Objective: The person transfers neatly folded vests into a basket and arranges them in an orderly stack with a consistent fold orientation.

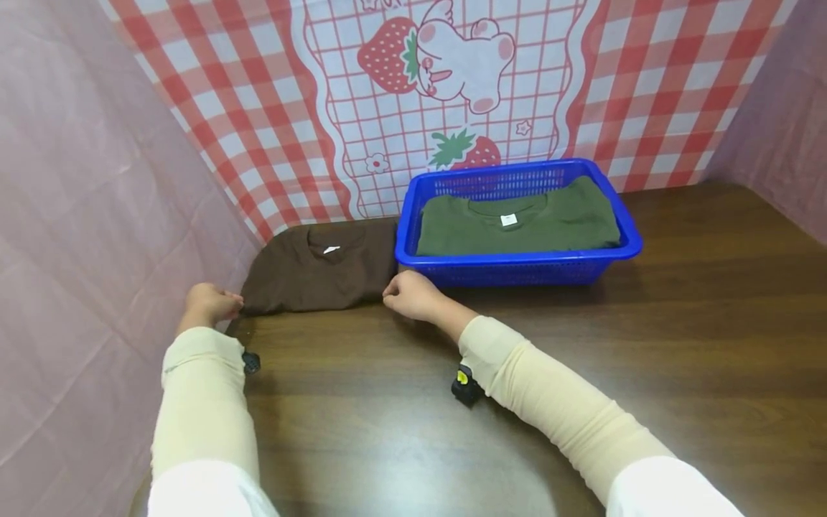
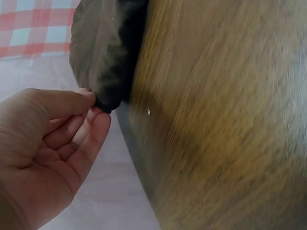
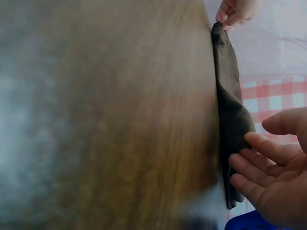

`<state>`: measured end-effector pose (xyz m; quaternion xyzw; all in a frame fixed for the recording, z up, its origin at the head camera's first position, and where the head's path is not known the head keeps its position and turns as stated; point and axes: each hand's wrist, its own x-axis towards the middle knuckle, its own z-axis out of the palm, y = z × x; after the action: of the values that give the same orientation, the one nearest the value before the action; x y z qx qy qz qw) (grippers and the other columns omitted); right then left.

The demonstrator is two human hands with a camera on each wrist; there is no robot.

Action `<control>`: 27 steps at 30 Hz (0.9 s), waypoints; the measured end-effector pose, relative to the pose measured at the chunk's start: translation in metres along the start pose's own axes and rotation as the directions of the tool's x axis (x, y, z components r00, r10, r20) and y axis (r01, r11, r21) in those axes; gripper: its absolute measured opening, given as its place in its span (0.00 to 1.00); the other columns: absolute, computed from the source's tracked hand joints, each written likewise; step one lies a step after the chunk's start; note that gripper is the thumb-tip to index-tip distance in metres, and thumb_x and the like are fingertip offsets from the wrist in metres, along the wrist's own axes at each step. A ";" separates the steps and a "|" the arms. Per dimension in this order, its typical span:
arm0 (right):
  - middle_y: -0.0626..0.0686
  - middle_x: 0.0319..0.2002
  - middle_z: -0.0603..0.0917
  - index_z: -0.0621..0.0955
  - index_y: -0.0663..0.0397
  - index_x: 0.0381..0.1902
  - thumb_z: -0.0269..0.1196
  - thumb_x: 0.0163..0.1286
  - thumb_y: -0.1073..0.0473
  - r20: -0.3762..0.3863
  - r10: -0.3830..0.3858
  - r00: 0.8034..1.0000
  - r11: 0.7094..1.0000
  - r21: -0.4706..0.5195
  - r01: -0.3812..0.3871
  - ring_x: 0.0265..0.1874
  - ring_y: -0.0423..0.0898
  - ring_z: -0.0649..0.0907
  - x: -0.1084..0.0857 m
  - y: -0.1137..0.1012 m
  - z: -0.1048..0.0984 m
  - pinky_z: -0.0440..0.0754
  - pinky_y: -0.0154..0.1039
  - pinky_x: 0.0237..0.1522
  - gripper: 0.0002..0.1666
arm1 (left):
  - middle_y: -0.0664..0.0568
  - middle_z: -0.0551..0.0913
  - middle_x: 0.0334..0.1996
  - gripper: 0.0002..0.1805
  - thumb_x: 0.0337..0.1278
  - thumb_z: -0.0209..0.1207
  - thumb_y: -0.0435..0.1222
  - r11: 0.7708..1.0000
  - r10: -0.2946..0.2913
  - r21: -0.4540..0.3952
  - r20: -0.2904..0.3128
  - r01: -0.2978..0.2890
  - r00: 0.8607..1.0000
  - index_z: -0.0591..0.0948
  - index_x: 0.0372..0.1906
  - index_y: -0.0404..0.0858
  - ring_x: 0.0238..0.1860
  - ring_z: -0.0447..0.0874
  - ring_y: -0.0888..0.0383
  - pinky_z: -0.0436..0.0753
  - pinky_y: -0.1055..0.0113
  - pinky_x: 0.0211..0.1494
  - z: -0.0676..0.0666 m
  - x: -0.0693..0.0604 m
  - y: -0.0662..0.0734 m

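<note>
A folded brown T-shirt [image 1: 310,276] lies at the table's back left, its neckline and white label facing up. At its near left corner my left hand [image 1: 209,303] pinches the cloth between thumb and fingers; the left wrist view shows this brown corner [image 2: 103,81] between the fingertips. My right hand [image 1: 413,295] is at the shirt's right end, just in front of the blue basket [image 1: 517,264]. In the right wrist view its fingers [image 3: 252,167] touch the shirt's edge, the thumb held apart from them. A folded green T-shirt [image 1: 517,233] lies inside the basket, label up.
The basket stands against the checked strawberry cloth [image 1: 258,93] at the back, touching or nearly touching the brown shirt. A pale pink curtain [image 1: 84,251] hangs close along the left side. The brown wooden table [image 1: 362,402] extends to the front and right.
</note>
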<state>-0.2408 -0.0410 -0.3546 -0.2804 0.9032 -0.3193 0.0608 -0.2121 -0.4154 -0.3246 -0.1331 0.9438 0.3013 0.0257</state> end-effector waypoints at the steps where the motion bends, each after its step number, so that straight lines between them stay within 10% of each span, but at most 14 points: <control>1: 0.52 0.41 0.88 0.88 0.60 0.41 0.60 0.67 0.61 0.002 0.000 1.000 1.000 -0.013 0.000 0.46 0.47 0.84 -0.001 0.000 0.000 0.80 0.38 0.52 0.12 | 0.56 0.84 0.17 0.15 0.53 0.59 0.31 1.000 -0.005 0.016 0.006 0.005 1.000 0.83 0.38 0.20 0.18 0.78 0.70 0.78 0.76 0.31 -0.001 -0.001 0.000; 8: 0.49 0.28 0.85 0.87 0.58 0.29 0.61 0.69 0.57 -0.038 0.030 0.999 0.999 -0.033 -0.032 0.30 0.44 0.81 -0.005 -0.001 0.003 0.81 0.38 0.40 0.13 | 0.56 0.82 0.14 0.17 0.55 0.60 0.34 0.999 -0.043 0.014 0.034 0.043 0.999 0.81 0.39 0.20 0.18 0.81 0.66 0.77 0.76 0.30 -0.003 -0.007 0.000; 16: 0.60 0.51 0.83 0.80 0.67 0.52 0.62 0.68 0.56 -0.091 0.202 0.975 0.978 0.078 -0.195 0.53 0.53 0.80 -0.002 0.000 0.009 0.76 0.42 0.58 0.21 | 0.55 0.81 0.16 0.20 0.58 0.57 0.35 0.996 -0.083 -0.039 0.028 0.084 0.996 0.78 0.43 0.18 0.18 0.82 0.62 0.81 0.71 0.26 0.006 -0.002 0.002; 21: 0.64 0.57 0.78 0.71 0.71 0.63 0.61 0.69 0.58 -0.015 0.377 0.926 0.853 0.395 -0.341 0.45 0.54 0.84 0.008 0.004 0.014 0.81 0.45 0.51 0.29 | 0.50 0.81 0.14 0.22 0.59 0.55 0.39 0.992 -0.067 0.105 0.005 0.066 0.998 0.80 0.42 0.19 0.20 0.82 0.55 0.77 0.68 0.29 0.009 -0.002 0.010; 27: 0.67 0.50 0.76 0.69 0.80 0.59 0.53 0.62 0.66 -0.047 0.446 0.894 0.671 0.678 -0.299 0.25 0.50 0.84 0.074 0.079 0.074 0.85 0.37 0.29 0.28 | 0.29 0.82 0.32 0.26 0.60 0.55 0.38 0.993 -0.120 0.019 0.014 0.119 0.993 0.75 0.47 0.14 0.19 0.84 0.55 0.83 0.68 0.28 0.013 0.001 0.015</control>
<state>-0.3180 -0.0713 -0.4558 -0.0146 0.7724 -0.6227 0.1241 -0.2178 -0.3962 -0.3268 -0.1869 0.9367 0.2915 0.0519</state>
